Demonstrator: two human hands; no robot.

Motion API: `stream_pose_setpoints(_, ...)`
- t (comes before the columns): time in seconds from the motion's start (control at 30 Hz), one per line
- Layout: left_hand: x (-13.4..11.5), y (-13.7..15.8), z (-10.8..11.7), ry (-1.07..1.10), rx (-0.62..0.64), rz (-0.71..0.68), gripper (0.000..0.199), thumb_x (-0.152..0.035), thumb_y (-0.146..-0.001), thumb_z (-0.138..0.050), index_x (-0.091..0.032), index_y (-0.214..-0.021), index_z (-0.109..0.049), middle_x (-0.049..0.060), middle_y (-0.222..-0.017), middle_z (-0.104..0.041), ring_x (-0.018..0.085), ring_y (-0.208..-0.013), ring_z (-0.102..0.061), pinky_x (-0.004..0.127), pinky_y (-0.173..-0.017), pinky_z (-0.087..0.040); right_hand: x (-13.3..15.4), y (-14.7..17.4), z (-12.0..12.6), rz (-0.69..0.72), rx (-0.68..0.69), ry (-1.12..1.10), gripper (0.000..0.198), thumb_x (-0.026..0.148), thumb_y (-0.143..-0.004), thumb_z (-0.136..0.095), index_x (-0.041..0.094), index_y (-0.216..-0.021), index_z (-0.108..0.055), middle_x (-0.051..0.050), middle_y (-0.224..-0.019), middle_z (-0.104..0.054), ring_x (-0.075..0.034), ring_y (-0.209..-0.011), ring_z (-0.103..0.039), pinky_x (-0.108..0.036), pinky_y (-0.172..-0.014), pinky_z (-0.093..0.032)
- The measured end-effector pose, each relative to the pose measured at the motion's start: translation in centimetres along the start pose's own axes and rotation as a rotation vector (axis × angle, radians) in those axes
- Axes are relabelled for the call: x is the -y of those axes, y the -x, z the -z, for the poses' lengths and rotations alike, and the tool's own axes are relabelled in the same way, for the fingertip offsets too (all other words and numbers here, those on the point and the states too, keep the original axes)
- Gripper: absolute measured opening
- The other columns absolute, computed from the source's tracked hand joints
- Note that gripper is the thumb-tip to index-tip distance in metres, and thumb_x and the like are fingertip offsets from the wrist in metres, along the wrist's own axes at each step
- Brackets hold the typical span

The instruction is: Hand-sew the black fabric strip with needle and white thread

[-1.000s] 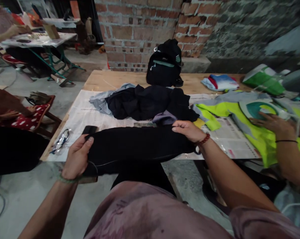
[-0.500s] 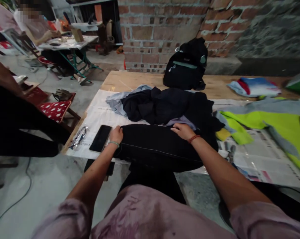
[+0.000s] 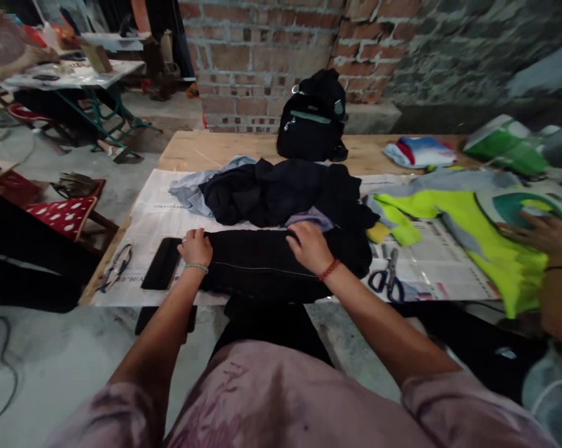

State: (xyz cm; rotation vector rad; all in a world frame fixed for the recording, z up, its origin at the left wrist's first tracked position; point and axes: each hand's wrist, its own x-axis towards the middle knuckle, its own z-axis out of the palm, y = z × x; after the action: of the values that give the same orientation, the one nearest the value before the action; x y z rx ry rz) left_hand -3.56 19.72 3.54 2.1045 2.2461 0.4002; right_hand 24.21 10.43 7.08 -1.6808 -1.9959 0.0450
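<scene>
A black garment (image 3: pixel 253 270) with a pale seam line lies in a long folded strip along the table's front edge. At its left end my left hand (image 3: pixel 196 247) is closed on the cloth, fingers bent. My right hand (image 3: pixel 310 247) grips the upper edge further right, its fingers curled over the fabric; the fingertips are partly hidden. Just left of my left hand is a black phone (image 3: pixel 161 264). Behind the strip sits a crumpled pile of dark clothes (image 3: pixel 290 190), with a light blue cloth (image 3: pixel 192 191) under its left side.
Scissors (image 3: pixel 389 277) and glasses (image 3: pixel 116 267) lie near the front edge. At right, a co-worker's hand (image 3: pixel 542 233) holds an iron (image 3: pixel 518 208) on a neon yellow and grey garment (image 3: pixel 442 202). A black backpack (image 3: pixel 311 121) and folded clothes (image 3: pixel 418 152) stand behind.
The black garment's front part has come back from over the table edge and lies flatter. My view has turned right, bringing the scissors, iron and co-worker's hand into clearer sight.
</scene>
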Motion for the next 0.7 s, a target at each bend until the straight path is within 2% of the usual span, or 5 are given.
stream_pose_setpoints(0.1, -1.3, 2.9, 0.5, 0.092, -0.072, -0.221, 0.038, -0.026, -0.086, -0.04, -0.02, -0.121, -0.051, 0.013, -0.13, -0.045, 0.028, -0.115, -0.043, 0.042, -0.091, -0.032, 2.4, 4.2, -1.5, 0.085, 0.095, -0.027, 0.038, 0.034, -0.086, -0.043, 0.016, -0.118, -0.052, -0.012, -0.123, -0.051, -0.025, -0.121, -0.038, -0.042, -0.104, -0.025)
stream_pose_setpoints(0.23, -2.6, 6.9, -1.3, 0.02, 0.097, -0.532, 0.043, -0.041, -0.085, -0.042, -0.028, -0.125, -0.05, 0.007, -0.144, -0.031, 0.031, -0.129, -0.028, 0.05, -0.103, -0.019, 2.6, 7.5, -5.4, 0.015, 0.27, 0.016, 0.056, 0.045, -0.085, -0.044, 0.017, -0.132, -0.04, -0.009, -0.14, -0.035, -0.028, -0.133, -0.022, -0.048, -0.11, -0.01)
stream_pose_setpoints(0.4, -2.6, 7.7, -4.2, -0.088, 0.191, -0.526, 0.051, -0.048, -0.085, -0.039, -0.03, -0.132, -0.041, 0.007, -0.144, -0.032, 0.034, -0.132, -0.022, 0.057, -0.103, -0.013, 1.6, 7.7, -7.4, -0.04, 0.325, 0.035, 0.057, 0.047, -0.086, -0.039, 0.018, -0.135, -0.037, -0.008, -0.141, -0.034, -0.027, -0.134, -0.02, -0.049, -0.11, -0.009)
stream_pose_setpoints(0.57, -2.4, 6.9, -4.7, -0.112, 0.152, -0.549, 0.051, -0.049, -0.086, -0.036, -0.029, -0.133, -0.041, 0.008, -0.143, -0.032, 0.034, -0.131, -0.023, 0.058, -0.102, -0.015, 1.7, 7.9, -6.2, -0.055, 0.271, -0.006, 0.053, 0.046, -0.087, -0.038, 0.022, -0.134, -0.038, -0.006, -0.141, -0.035, -0.025, -0.134, -0.022, -0.049, -0.109, -0.015)
stream_pose_setpoints(0.7, -2.2, 6.7, -4.8, -0.125, 0.121, -0.567, 0.051, -0.048, -0.086, -0.035, -0.029, -0.132, -0.041, 0.008, -0.142, -0.035, 0.033, -0.131, -0.024, 0.057, -0.102, -0.017, 2.1, 10.4, -5.0, -0.098, 0.115, -0.077, 0.051, 0.044, -0.086, -0.037, 0.02, -0.13, -0.042, -0.007, -0.136, -0.04, -0.022, -0.131, -0.026, -0.044, -0.108, -0.022)
